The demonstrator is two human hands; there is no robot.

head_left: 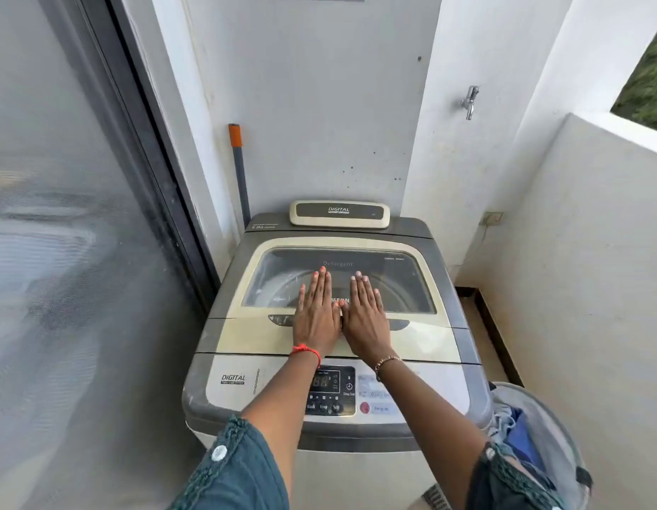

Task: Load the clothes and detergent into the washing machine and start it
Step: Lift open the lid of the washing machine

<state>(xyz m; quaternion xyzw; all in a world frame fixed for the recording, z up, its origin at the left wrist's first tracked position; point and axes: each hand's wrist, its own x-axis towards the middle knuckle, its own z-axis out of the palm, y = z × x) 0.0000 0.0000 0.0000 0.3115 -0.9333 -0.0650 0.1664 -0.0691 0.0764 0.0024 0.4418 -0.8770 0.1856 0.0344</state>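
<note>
A top-loading washing machine (pixel 242 395) stands in a narrow balcony corner, and its lid (pixel 426 336) is down. Both hands lie flat on the lid side by side, palms down, fingers straight and together, holding nothing. The left hand (pixel 316 312) and the right hand (pixel 365 316) touch along their thumbs. Their fingertips reach over the lid's dark window (pixel 397 285), and their heels rest on the cream strip nearer the person. A red thread bracelet (pixel 308 350) circles the left wrist and a bead bracelet (pixel 387 361) the right.

The control panel (pixel 330 390) runs along the near edge of the machine, under the forearms, with a small number display and a red round button to its right.

The clothes (pixel 518 434), blue and pale fabric, sit in a mesh laundry basket (pixel 557 425) on the floor just to the right of the machine, near the person.

A pole with an orange grip (pixel 240 167) leans against the far wall at the machine's left corner. A metal tap (pixel 469 101) juts from the wall on the far right, and a wall socket (pixel 491 217) sits lower on that side. A glass door (pixel 62 252) fills the left.
</note>
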